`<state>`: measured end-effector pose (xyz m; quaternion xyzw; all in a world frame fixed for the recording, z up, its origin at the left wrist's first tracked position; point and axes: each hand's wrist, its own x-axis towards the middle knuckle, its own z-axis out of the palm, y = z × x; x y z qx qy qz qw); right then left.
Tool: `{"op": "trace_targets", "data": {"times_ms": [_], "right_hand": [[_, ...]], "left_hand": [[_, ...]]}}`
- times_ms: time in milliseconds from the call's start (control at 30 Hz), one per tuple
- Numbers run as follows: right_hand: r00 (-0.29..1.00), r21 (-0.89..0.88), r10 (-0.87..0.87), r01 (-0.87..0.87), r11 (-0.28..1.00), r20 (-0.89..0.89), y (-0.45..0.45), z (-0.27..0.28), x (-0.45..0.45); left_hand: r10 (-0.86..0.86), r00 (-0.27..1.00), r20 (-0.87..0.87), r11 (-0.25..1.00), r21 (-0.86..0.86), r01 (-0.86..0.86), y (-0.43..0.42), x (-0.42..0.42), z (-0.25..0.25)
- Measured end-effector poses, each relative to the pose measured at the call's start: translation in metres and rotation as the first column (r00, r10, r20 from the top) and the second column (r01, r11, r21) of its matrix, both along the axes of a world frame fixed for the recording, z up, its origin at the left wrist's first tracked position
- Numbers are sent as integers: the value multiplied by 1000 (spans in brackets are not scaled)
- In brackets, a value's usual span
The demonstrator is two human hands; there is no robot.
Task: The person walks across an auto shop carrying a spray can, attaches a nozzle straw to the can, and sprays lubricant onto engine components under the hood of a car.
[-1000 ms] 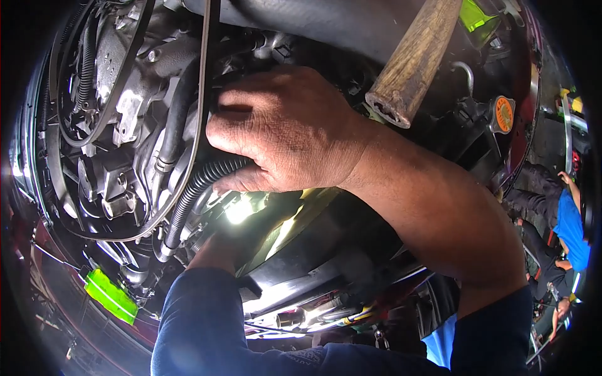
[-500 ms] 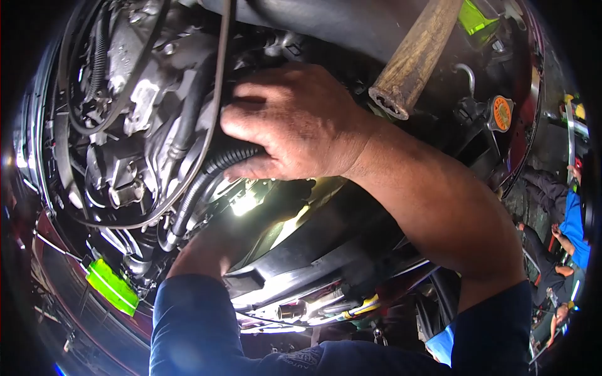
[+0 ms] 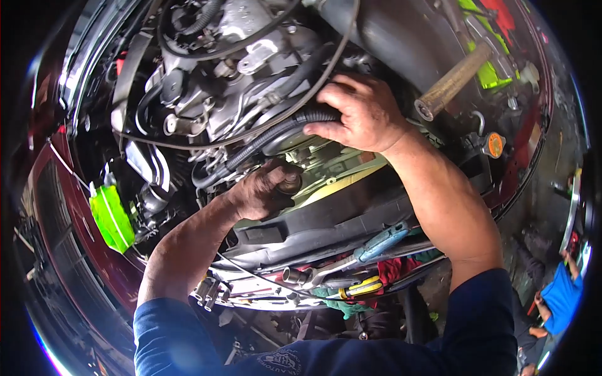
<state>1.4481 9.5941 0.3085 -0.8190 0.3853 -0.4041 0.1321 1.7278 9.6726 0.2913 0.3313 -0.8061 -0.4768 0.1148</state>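
Note:
My right hand (image 3: 367,114) is bent over the engine bay, thumb and fingers closed around a black corrugated hose (image 3: 251,149); its fingertips are partly hidden. Lower and to the left, my left hand (image 3: 263,190), dark with grease, is curled closed. A round, dark end piece (image 3: 290,183) shows at its fingers, but I cannot make out what it belongs to. Just right of that hand is a lit gap with a pale yellowish strip (image 3: 338,188). A thin black cable (image 3: 251,135) loops across the engine (image 3: 251,56) above both hands.
A wooden tool handle (image 3: 454,81) lies at upper right, near an orange-labelled cap (image 3: 494,145). Bright green pieces (image 3: 113,219) sit at the left. Along the front edge lie a blue-handled tool (image 3: 381,243), a yellow tool (image 3: 362,288) and red cloth (image 3: 398,269). A person in blue (image 3: 562,291) is far right.
The view has pulled back and shifted. My left hand, earlier down out of sight in the gap, now shows above it, curled. My right hand stays at the corrugated hose.

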Motion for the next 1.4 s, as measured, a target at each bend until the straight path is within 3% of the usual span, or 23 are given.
{"op": "trace_targets", "data": {"times_ms": [167,267,400,567,733,800,867,933,1000,1067,1133,1200,1233,1267,1333,1400], "right_hand": [[1000,-24,6,-6,1000,19,0,3,3],[999,-57,23,-21,998,34,-3,2,5],[1000,-32,10,-10,999,5,0,2,6],[999,-4,33,-33,999,-10,-1,2,7],[998,-31,30,-32,999,-52,0,0,7],[995,-29,10,-13,999,-96,2,0,8],[999,0,39,-39,999,-11,-6,-24,5],[994,47,45,-41,998,-99,0,-8,5],[984,-17,30,-34,999,-175,-4,-11,5],[979,-49,46,-56,997,-198,-8,-14,4],[965,62,50,-35,997,-259,-9,-10,3],[931,170,30,34,985,-363,-14,-10,2],[931,179,25,44,983,-365,-10,-4,5],[906,244,19,93,965,-423,-8,2,7],[874,201,-16,130,971,-486,-2,11,13],[831,265,15,159,951,-556,14,34,22]], "left_hand": [[-41,997,63,993,-108,47,0,8,32],[23,989,148,998,-57,-15,7,14,30],[103,995,0,985,-136,-102,9,13,32],[99,995,4,978,-185,-97,15,-8,89],[95,976,-198,845,-502,-184,40,-33,147],[152,953,-262,749,-599,-284,65,-46,175],[258,909,-327,628,-658,-415,95,-56,210],[333,823,-460,525,-634,-567,129,-63,234],[392,750,-533,436,-610,-662,165,-63,253],[435,732,-524,507,-529,-681,207,-49,266],[481,734,-479,501,-537,-679,255,-26,284],[696,654,-296,549,-367,-751,319,-9,297],[712,636,-298,533,-361,-765,352,-3,286],[813,462,-353,396,-246,-885,389,4,255],[916,63,-396,73,10,-997,456,14,205],[959,-20,-283,-101,-276,-956,503,46,205]]}}
